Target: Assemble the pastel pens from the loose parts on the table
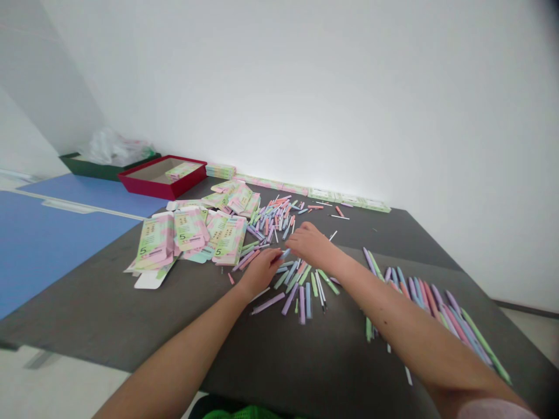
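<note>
The left hand (261, 272) sits low on the dark grey surface (183, 314), its fingers (273, 256) drawn together on a slim pale blue pen (286, 252), whose end pokes out past the fingertips. The right hand (311, 244) lies just beside it, arched over the loose pens, its fingers (301, 230) curled downward and close together; whether they hold anything is hidden beneath them.

A scattered heap of slim matte pastel pens (279, 215) in pink, lilac, blue and green fans out between and beyond the hands, some with fine dark tips. A looser spread of longer pastel pens (419, 291) lies to the right, under the right forearm.

Left of the heap, flat printed cardboard cartons (190, 228) in pale green and pink overlap in a loose pile, each marked with a large 5. A shallow red tray (161, 177) near the wall holds one such carton (182, 171). Beyond it, a dark green tray (87, 166) carries crumpled clear plastic (111, 148). More cartons (318, 194) line the far edge of the surface, and a blue desk (56, 233) adjoins it on the left.
</note>
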A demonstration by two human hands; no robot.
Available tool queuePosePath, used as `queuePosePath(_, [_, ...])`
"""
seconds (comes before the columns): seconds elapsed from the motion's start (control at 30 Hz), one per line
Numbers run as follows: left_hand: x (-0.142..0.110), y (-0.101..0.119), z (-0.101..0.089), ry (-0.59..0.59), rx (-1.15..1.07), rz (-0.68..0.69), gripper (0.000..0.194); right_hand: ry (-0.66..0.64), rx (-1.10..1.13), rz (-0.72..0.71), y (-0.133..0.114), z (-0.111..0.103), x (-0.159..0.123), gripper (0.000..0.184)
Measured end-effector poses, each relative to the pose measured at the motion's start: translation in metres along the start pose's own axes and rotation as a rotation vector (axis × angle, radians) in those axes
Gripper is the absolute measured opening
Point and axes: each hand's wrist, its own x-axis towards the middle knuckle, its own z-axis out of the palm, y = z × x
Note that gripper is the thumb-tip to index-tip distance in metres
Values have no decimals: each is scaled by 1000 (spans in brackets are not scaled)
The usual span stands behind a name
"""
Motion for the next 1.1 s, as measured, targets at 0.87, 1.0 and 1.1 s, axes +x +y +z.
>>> queuePosePath(0.87, [-18, 41, 15, -44, -659, -104, 21, 559, 1038, 677, -67, 19, -47, 19])
queuePosePath(1.0, [-21, 50, 15, -100, -657, -57, 26, 605, 999, 672, -74, 18, -57, 16])
queuePosePath(1.1, [-23, 55, 7, -54, -576, -24, 28, 641, 857, 635, -76, 7, -70, 13])
